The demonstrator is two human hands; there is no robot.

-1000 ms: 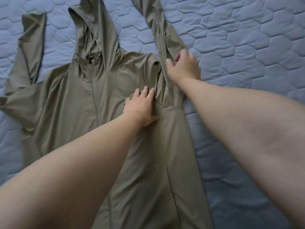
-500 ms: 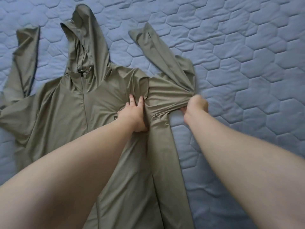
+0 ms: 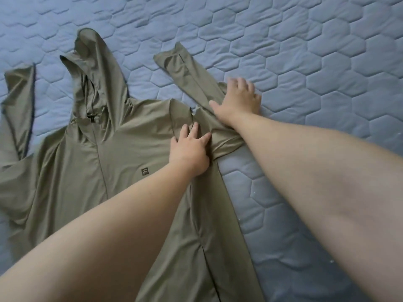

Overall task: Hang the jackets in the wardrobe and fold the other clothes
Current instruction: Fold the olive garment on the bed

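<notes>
An olive-green hooded jacket (image 3: pixel 122 158) lies front up and spread flat on the blue quilted bedcover (image 3: pixel 305 62), with its zip closed and a small logo on the chest. My left hand (image 3: pixel 189 149) presses flat on the jacket near its right shoulder seam, fingers spread. My right hand (image 3: pixel 237 99) lies flat with fingers apart on the right sleeve (image 3: pixel 187 77), which points up and left away from the body. The hood (image 3: pixel 96 68) stretches upward. The other sleeve (image 3: pixel 19 110) is bent upward at the far left edge.
The quilted bedcover with a hexagon pattern fills the whole view around the jacket. Wide stretches of it show above and to the right of the jacket. No other clothes or a wardrobe are in view.
My right hand has let go of the bunched sleeve at the shoulder and moved up onto the sleeve, now flat and open. My left hand stays pressed near the shoulder.
</notes>
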